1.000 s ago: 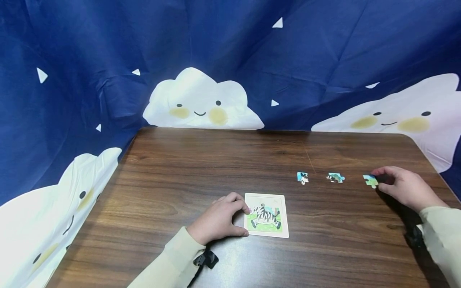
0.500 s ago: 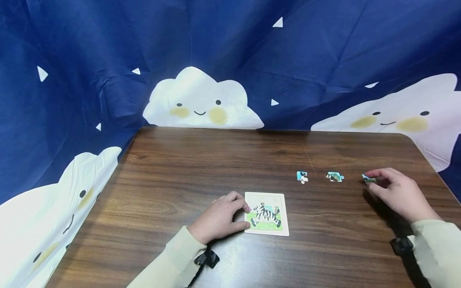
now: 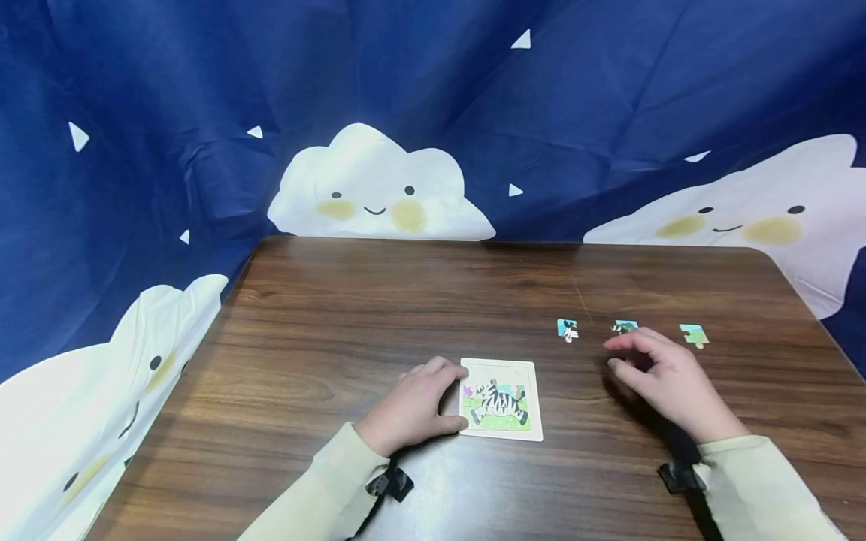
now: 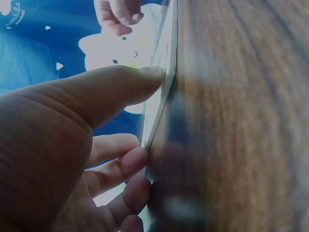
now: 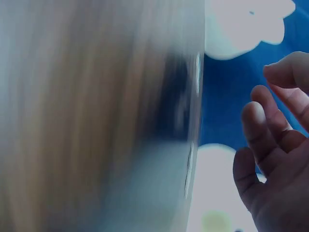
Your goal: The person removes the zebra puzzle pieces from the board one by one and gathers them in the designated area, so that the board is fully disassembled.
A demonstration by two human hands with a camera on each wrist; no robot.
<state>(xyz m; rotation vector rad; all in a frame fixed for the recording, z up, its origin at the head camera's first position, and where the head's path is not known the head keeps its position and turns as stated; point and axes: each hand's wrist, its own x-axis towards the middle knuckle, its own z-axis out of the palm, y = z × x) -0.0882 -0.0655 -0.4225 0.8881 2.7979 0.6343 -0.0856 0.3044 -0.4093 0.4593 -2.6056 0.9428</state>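
In the head view, a square zebra jigsaw puzzle point(image 3: 499, 402) with a pale frame lies on the table. My left hand point(image 3: 414, 403) rests at its left side, thumb and index finger touching the edge; the left wrist view shows the thumb point(image 4: 140, 84) against the frame point(image 4: 169, 58). My right hand point(image 3: 666, 383) hovers just in front of a dark-patterned puzzle piece point(image 3: 624, 326), covering part of it. Its fingers are bent and apart with nothing between them. To the right lies a green-and-blue puzzle piece point(image 3: 693, 335). Left of the hand is a blue, black-and-white piece point(image 3: 568, 330).
The brown wooden table point(image 3: 352, 300) runs back to a dark blue curtain point(image 3: 433, 68) printed with white smiling clouds. A black strap with a small device point(image 3: 679, 478) sits at the right wrist, and another device point(image 3: 391, 483) at the left.
My right hand has let go of the green-and-blue piece, which now lies flat, and has moved left to the middle piece. My left hand's index finger has shifted slightly up along the frame.
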